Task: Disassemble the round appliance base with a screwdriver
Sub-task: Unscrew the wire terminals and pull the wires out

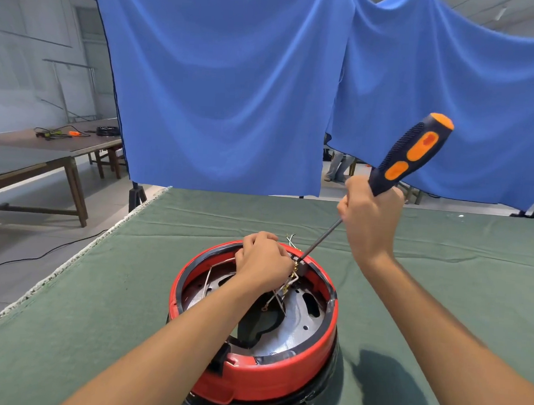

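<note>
Blue cloth [222, 85] hung behind a table covered in green cloth [427, 241]. Left stood brown wooden tables [45, 159] (one carrying cables) on a pale floor [25, 251], before white walls [26, 50].

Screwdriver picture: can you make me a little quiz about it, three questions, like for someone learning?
1. True or false: the right hand grips the screwdriver.
2. Where does the screwdriver's tip touch the red base? A) far rim B) near rim C) outer side
3. Fill in: the left hand rests inside the base, near the ____ at its far rim.

Key: 1 true; 2 A; 3 wires
</note>
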A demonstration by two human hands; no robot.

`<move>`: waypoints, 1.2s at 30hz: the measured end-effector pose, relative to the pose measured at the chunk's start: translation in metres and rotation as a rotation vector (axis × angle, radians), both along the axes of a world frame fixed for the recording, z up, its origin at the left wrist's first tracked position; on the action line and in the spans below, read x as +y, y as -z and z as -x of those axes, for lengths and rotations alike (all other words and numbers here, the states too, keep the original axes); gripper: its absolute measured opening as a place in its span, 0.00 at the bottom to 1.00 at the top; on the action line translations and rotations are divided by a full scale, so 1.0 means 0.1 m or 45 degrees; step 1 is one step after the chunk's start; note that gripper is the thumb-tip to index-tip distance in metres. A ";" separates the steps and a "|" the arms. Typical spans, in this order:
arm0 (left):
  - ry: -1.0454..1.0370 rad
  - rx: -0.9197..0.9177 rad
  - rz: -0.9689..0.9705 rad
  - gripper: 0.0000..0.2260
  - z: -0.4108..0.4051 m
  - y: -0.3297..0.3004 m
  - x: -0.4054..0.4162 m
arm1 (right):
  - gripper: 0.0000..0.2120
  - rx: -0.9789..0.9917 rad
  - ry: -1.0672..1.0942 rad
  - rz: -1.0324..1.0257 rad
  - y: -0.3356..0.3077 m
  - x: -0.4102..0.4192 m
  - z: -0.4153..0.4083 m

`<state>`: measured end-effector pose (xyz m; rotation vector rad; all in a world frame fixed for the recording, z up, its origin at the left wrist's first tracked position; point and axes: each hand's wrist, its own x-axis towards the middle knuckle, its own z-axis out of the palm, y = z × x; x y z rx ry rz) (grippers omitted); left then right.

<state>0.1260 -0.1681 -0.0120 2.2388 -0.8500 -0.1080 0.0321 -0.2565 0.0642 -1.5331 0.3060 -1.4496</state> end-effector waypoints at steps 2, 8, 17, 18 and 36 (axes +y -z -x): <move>-0.002 0.003 -0.002 0.07 0.01 -0.01 0.00 | 0.16 0.056 0.016 0.120 -0.01 0.14 -0.01; 0.008 -0.001 -0.014 0.08 0.02 -0.02 0.01 | 0.15 0.224 0.051 0.209 -0.14 0.12 -0.15; 0.021 0.014 -0.015 0.07 0.01 -0.02 0.03 | 0.12 0.314 0.018 -0.278 -0.18 -0.33 -0.29; 0.024 0.014 -0.015 0.07 0.02 -0.01 0.03 | 0.12 0.316 0.020 -0.339 -0.17 -0.37 -0.26; 0.047 -0.066 0.103 0.09 0.05 -0.06 0.11 | 0.13 0.252 0.033 -0.019 -0.17 -0.11 -0.15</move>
